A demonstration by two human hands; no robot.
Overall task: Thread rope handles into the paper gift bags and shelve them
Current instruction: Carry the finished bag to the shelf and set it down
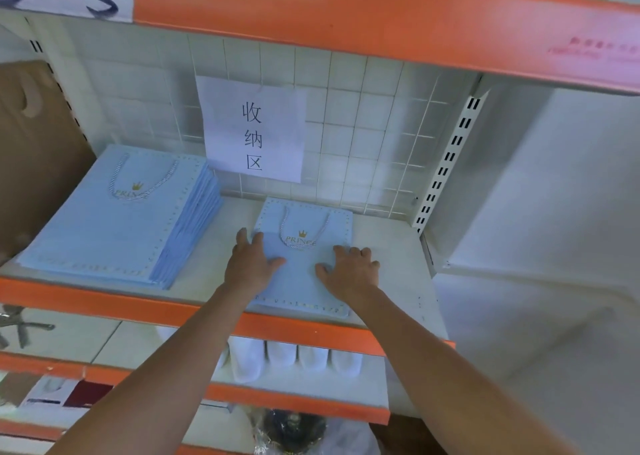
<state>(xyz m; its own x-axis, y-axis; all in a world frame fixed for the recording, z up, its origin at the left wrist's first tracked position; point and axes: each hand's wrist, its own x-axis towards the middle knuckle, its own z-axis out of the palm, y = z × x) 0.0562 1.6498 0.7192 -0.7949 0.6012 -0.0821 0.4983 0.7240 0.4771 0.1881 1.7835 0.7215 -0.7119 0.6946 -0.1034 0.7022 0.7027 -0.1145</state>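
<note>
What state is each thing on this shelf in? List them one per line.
Small bag: lying flat on the shelf, handle threaded, both hands on it.
Left hand: open, pressing the bag's left edge.
Right hand: fingers slightly bent, resting on the bag's right side.
Stack of bags: lying flat, top bag's handle threaded.
Paper sign: hanging on the wire grid.

- The shelf [388,246] was a pale board with an orange front rail and a white wire grid at its back.
- A thick stack of blue gift bags [114,222] lay flat toward nine o'clock, a twisted rope handle resting on the top bag.
- A single blue gift bag [304,281] lay flat at the centre, well apart from the stack, its near edge reaching the front rail.
</note>
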